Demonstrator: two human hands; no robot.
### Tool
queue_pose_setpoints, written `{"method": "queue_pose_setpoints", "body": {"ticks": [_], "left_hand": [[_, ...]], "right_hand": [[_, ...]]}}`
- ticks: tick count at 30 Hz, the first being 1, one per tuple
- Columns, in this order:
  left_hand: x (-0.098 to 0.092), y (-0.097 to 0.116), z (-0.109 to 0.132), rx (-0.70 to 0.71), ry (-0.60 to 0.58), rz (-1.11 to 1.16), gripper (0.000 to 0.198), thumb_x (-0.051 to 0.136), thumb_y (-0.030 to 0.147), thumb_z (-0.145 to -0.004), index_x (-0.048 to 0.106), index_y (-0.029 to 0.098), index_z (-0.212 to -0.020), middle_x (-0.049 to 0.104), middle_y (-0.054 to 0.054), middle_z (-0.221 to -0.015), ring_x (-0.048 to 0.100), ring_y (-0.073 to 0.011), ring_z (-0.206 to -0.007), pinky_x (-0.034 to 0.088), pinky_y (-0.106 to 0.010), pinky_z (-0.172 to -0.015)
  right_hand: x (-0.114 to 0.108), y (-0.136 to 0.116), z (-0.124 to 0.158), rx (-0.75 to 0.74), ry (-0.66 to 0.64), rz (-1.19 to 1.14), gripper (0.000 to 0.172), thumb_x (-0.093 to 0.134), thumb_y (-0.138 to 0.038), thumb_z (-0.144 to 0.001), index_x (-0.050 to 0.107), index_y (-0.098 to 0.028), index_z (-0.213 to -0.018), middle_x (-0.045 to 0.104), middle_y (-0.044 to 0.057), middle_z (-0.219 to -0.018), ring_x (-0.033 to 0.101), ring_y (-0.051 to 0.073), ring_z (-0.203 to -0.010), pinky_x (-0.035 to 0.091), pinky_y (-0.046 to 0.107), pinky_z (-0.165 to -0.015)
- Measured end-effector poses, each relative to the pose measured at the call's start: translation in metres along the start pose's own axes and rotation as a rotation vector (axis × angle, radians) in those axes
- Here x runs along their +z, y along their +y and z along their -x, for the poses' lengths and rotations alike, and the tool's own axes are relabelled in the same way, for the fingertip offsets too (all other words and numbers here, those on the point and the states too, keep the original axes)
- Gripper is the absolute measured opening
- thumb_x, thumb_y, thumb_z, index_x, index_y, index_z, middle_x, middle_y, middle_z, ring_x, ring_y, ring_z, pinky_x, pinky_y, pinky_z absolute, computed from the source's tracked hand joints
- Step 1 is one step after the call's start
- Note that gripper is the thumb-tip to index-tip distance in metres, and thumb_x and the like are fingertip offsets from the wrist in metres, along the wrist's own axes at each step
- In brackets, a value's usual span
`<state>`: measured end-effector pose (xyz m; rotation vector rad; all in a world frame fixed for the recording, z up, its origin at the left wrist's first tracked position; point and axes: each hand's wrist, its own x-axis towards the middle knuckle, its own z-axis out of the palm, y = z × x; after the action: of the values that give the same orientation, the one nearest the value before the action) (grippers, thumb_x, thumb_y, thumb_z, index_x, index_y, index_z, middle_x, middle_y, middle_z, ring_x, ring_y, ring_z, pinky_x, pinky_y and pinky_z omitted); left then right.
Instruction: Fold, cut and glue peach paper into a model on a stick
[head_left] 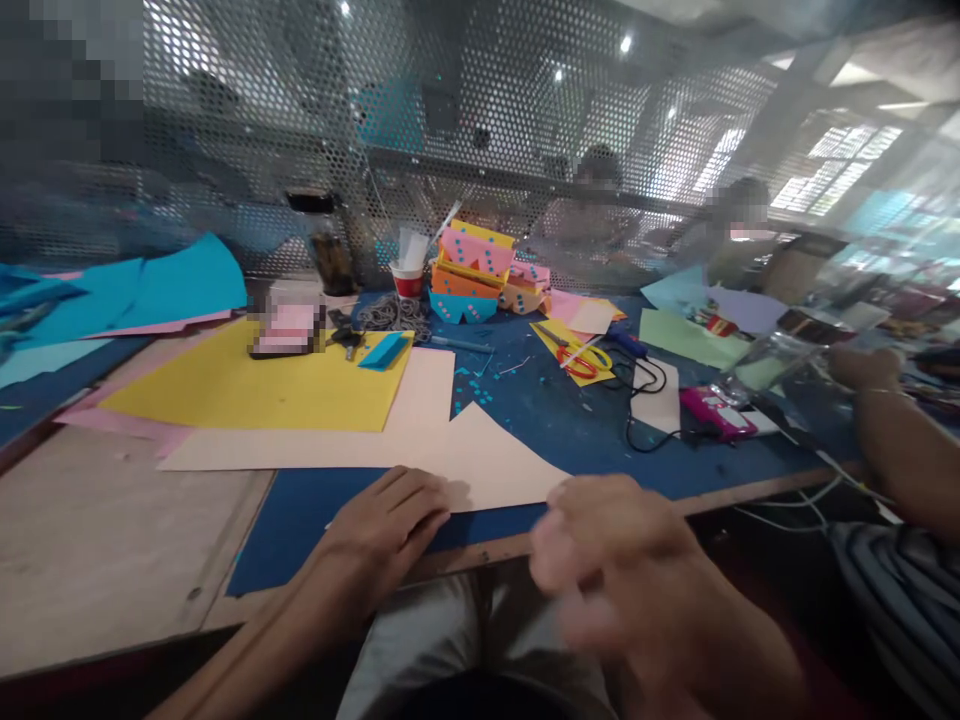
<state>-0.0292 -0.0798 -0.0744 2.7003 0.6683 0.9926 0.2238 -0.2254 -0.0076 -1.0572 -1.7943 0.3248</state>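
Observation:
My left hand [390, 525] rests on the near edge of the blue mat [570, 420], fingers loosely curled, fingertips touching the near edge of a cream paper sheet [465, 450]. My right hand [600, 560] hovers over the table's front edge, blurred by motion; its fingers look bent but I cannot make out whether anything is in them. A yellow sheet [262, 385] lies on the cream one further back.
Orange-handled scissors [581, 358] lie on yellow paper at centre right. Folded coloured paper boxes [472, 270] and a red-and-white cup [407, 280] stand at the back. A pink device [716, 412] with black cable lies right. Another person's arm [892, 440] reaches in at right. A perforated metal screen stands behind.

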Motion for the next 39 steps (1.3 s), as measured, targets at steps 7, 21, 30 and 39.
{"method": "queue_pose_setpoints", "body": {"ticks": [7,21,30,39], "left_hand": [[0.002,-0.002,0.003,-0.008,-0.007,-0.013,0.011,0.058,0.019,-0.109,0.068,0.021,-0.111,0.075,-0.004,-0.106,0.069,-0.0195,-0.099,0.058,-0.033,-0.086],[-0.005,-0.003,0.011,-0.078,-0.042,-0.102,0.014,0.057,0.027,-0.11,0.07,0.023,-0.113,0.076,-0.002,-0.109,0.07,-0.0191,-0.103,0.055,-0.032,-0.09],[-0.015,0.001,0.021,-0.154,0.001,-0.144,0.019,0.054,0.035,-0.112,0.069,0.025,-0.11,0.075,-0.002,-0.107,0.07,-0.0196,-0.1,0.055,-0.034,-0.09],[-0.021,0.007,0.022,-0.224,0.039,-0.11,0.024,0.053,0.043,-0.112,0.071,0.027,-0.108,0.075,-0.001,-0.106,0.071,-0.0208,-0.099,0.056,-0.037,-0.09]], "right_hand": [[0.025,0.077,-0.02,0.015,-0.133,0.287,0.015,0.074,-0.023,-0.102,0.072,-0.027,-0.116,0.075,0.003,-0.112,0.068,0.023,-0.106,0.049,0.04,-0.091],[0.02,0.095,-0.014,0.057,-0.189,0.357,0.005,0.07,-0.026,-0.106,0.071,-0.024,-0.101,0.077,0.001,-0.104,0.067,0.02,-0.099,0.041,0.036,-0.09],[0.008,0.103,-0.006,0.093,-0.157,0.338,0.005,0.072,-0.025,-0.104,0.074,-0.025,-0.1,0.075,0.0,-0.101,0.065,0.02,-0.098,0.041,0.038,-0.089],[0.006,0.105,-0.004,0.123,-0.126,0.3,0.007,0.071,-0.027,-0.104,0.075,-0.025,-0.099,0.073,0.001,-0.099,0.065,0.019,-0.097,0.043,0.038,-0.089]]}}
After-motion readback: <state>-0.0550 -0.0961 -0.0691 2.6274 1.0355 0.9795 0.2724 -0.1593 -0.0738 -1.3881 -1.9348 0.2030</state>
